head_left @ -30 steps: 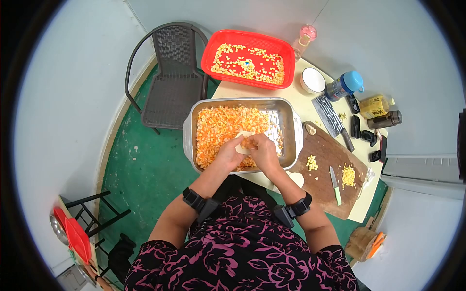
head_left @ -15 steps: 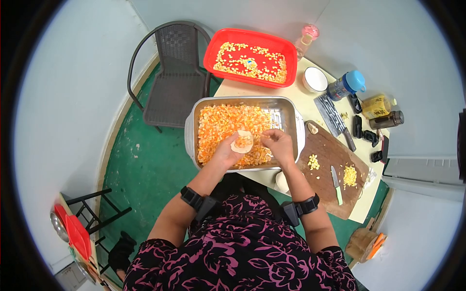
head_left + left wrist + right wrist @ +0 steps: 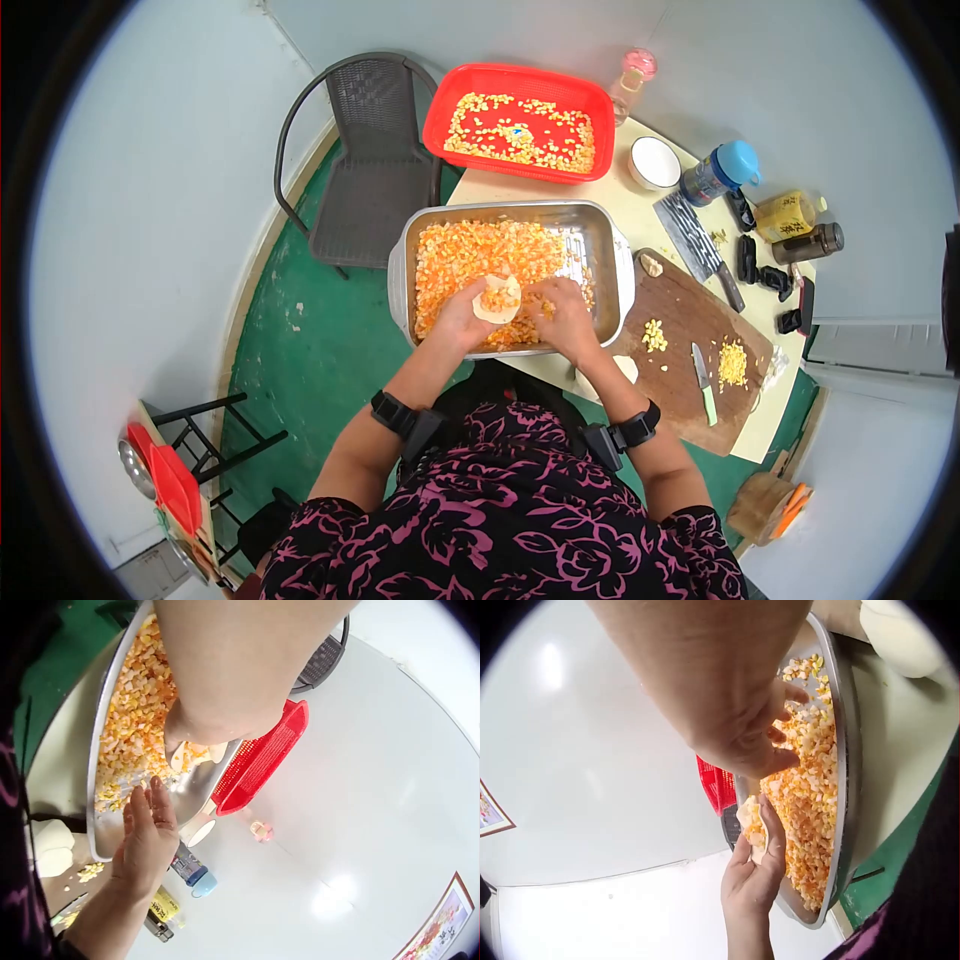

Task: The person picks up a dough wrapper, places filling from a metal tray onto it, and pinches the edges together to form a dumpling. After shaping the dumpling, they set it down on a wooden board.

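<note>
My left hand (image 3: 461,317) holds a round dough wrapper (image 3: 497,299) with chopped filling heaped in it, above a metal pan (image 3: 398,290). In the right wrist view the wrapper (image 3: 218,752) is bent up between thumb and fingers; that same left hand (image 3: 751,877) cradles it from below. Orange and yellow chopped filling (image 3: 470,245) covers most of the pan. Just right of the wrapper, my right hand (image 3: 567,318) hangs over the filling, its fingers spread and loosely bent, as the left wrist view also shows.
A red basket (image 3: 605,150) with pale chopped pieces stands behind the pan. To the right are a cutting board (image 3: 680,400), a small knife (image 3: 704,385), a cleaver (image 3: 695,240), a white bowl (image 3: 655,163) and bottles. White dough (image 3: 620,368) lies by the pan's near right corner.
My right hand has moved off the wrapper to the right and down over the filling. The left hand keeps holding the wrapper, whose filling now shows uncovered.
</note>
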